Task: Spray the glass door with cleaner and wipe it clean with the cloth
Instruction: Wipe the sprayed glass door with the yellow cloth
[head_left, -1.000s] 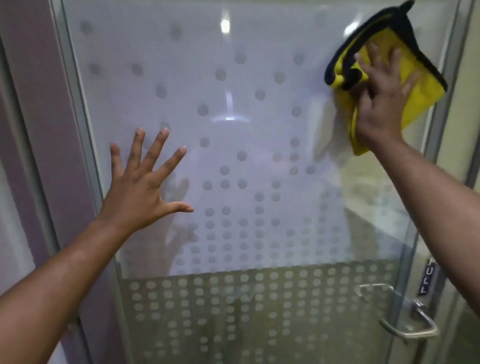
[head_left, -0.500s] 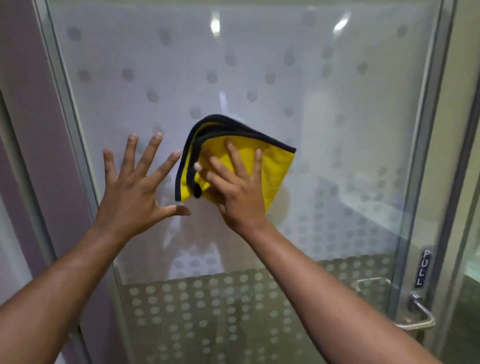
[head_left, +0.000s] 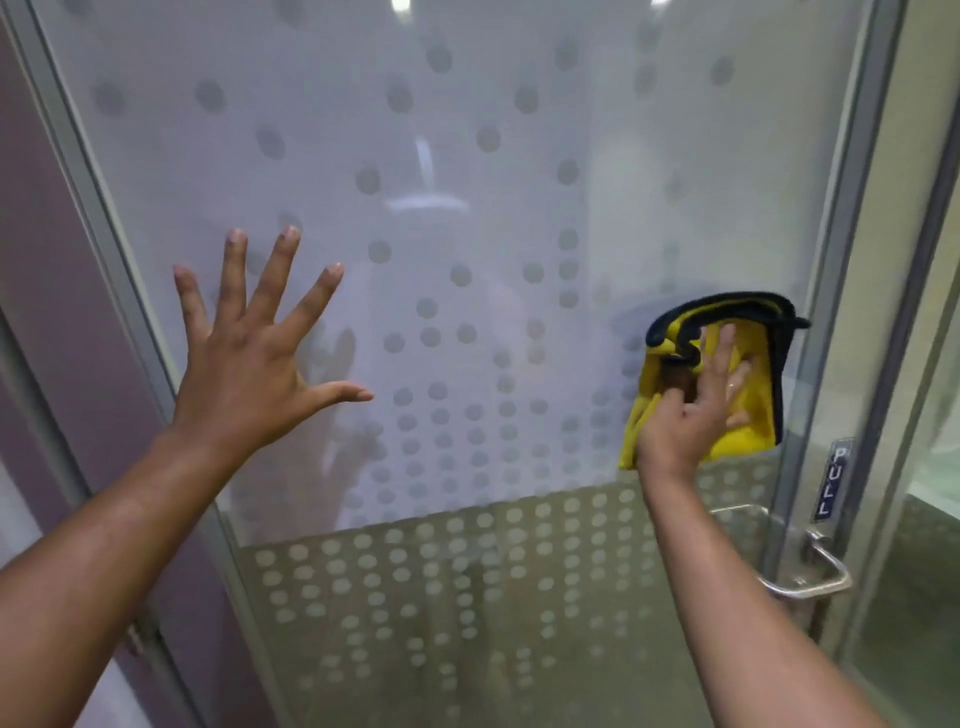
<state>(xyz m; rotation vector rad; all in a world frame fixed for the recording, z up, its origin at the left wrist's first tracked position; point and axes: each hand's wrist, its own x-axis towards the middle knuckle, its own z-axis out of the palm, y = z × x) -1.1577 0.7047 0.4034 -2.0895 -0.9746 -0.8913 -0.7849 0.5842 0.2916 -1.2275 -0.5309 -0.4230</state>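
Observation:
The frosted glass door (head_left: 467, 156) with a dot pattern fills the view. My right hand (head_left: 693, 410) presses a folded yellow cloth with a black edge (head_left: 756, 415) flat against the glass near the door's right side, just above the clear lower band. My left hand (head_left: 249, 369) rests on the glass at the left with its fingers spread wide and nothing in it. No spray bottle is in view.
A metal pull handle (head_left: 810, 577) sits at the lower right, under a small "PULL" label (head_left: 834, 480). A metal frame (head_left: 852, 260) runs along the door's right edge. A purple panel (head_left: 36, 260) stands to the left of the door.
My right hand swept the cloth from the upper right down to the middle of the glass, then across to the lower right. My left hand stayed spread on the glass.

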